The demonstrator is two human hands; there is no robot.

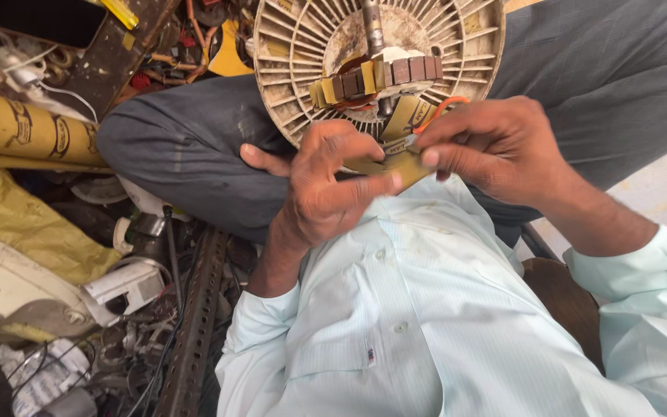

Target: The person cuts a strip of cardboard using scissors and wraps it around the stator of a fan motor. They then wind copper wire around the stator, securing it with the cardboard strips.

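Fan motor housing: dusty matt metal; paper strip: matt, possibly card.

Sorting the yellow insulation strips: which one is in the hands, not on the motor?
The flat strip, pinched between left hand and right hand; the others sit folded in the stator.

Dull yellow insulating paper strip, cream slotted motor disc flecked with brown grime, brown and yellow segments at its hub, orange wire, pale mint finely striped shirt, dark grey trousers, yellow cardboard roll with dark oval marks
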